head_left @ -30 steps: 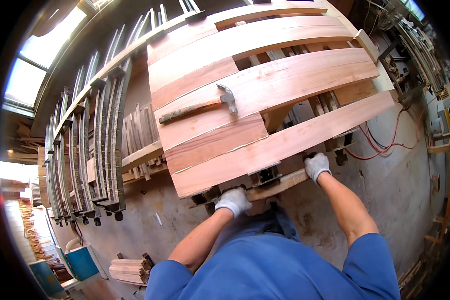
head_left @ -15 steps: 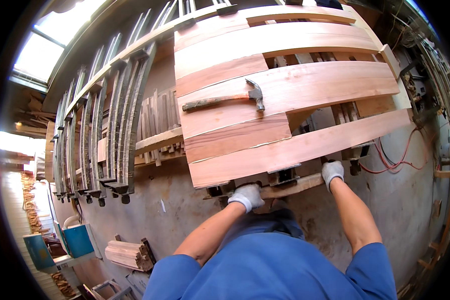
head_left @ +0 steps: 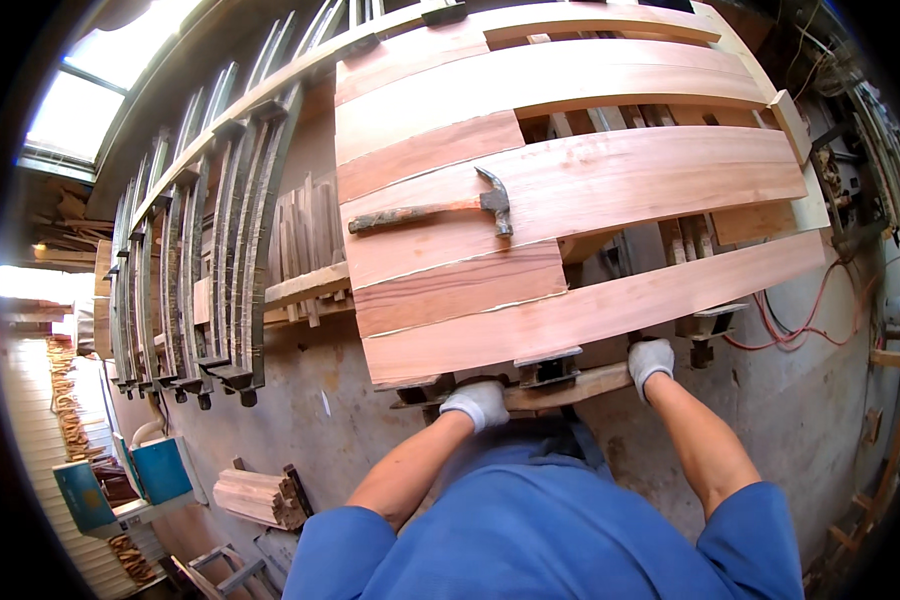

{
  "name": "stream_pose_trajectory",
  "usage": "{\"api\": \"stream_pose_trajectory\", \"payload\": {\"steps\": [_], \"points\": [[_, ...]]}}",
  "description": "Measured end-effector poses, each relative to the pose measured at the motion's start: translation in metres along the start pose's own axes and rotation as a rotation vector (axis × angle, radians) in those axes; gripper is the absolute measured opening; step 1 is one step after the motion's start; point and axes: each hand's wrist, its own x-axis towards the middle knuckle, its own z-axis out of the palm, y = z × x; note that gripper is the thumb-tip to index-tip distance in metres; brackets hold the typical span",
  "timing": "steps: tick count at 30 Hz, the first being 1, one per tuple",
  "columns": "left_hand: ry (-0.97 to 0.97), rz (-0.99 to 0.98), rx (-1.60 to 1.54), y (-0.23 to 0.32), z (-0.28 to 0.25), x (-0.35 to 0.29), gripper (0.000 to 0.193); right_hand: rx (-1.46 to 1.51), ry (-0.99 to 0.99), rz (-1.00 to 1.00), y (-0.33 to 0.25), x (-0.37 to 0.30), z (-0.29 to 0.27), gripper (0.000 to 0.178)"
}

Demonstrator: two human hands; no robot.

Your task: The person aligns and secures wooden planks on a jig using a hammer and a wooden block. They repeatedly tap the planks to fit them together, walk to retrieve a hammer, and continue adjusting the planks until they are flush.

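Observation:
My left hand (head_left: 478, 403), in a white work glove, is closed at the worn wooden rail (head_left: 576, 389) below the near edge of a wooden panel. My right hand (head_left: 651, 366), gloved too, is closed at the rail's right end. The fingers of both are partly hidden. Dark metal clamp ends (head_left: 548, 367) stick out under the panel between the hands. The panel is made of pale reddish boards (head_left: 610, 300), with short pieces at the left and open gaps to the right. A claw hammer (head_left: 494, 202) with a worn orange handle lies on top, its head to the right.
A rack of long bar clamps (head_left: 232, 240) stands left of the panel. Bundled wood strips (head_left: 260, 498) sit on the floor near a teal machine housing (head_left: 162, 470). A red hose (head_left: 795, 340) loops across the floor at right. More clamps (head_left: 875, 150) line the right side.
Both hands have shifted slightly left in view. The panel's left end and the hammer have moved left and a little nearer along with them. Both hands stay closed.

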Motion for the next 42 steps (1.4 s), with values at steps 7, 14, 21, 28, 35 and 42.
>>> {"api": "stream_pose_trajectory", "payload": {"steps": [7, 14, 21, 28, 35, 42], "points": [[-0.017, -0.048, -0.009, -0.003, 0.01, 0.01, 0.04, 0.192, 0.031, 0.08, 0.011, 0.007, 0.022, 0.027], [-0.039, -0.098, 0.034, 0.016, -0.007, -0.003, 0.033, -0.197, 0.001, -0.326, 0.024, 0.019, 0.047, 0.019], [0.065, -0.143, 0.111, 0.036, -0.018, -0.029, 0.027, -0.202, 0.058, -0.571, 0.031, 0.055, 0.096, 0.03], [0.154, -0.108, 0.149, 0.04, -0.021, -0.038, 0.03, -0.178, -0.067, -0.591, 0.03, 0.082, 0.092, 0.028], [0.259, 0.019, 0.159, 0.025, 0.026, -0.043, 0.039, -0.17, -0.096, -0.608, 0.039, 0.08, 0.093, 0.035], [0.173, 0.118, 0.088, -0.018, 0.068, -0.085, 0.034, 0.618, -0.29, -0.095, 0.042, -0.046, 0.091, 0.042]]}}
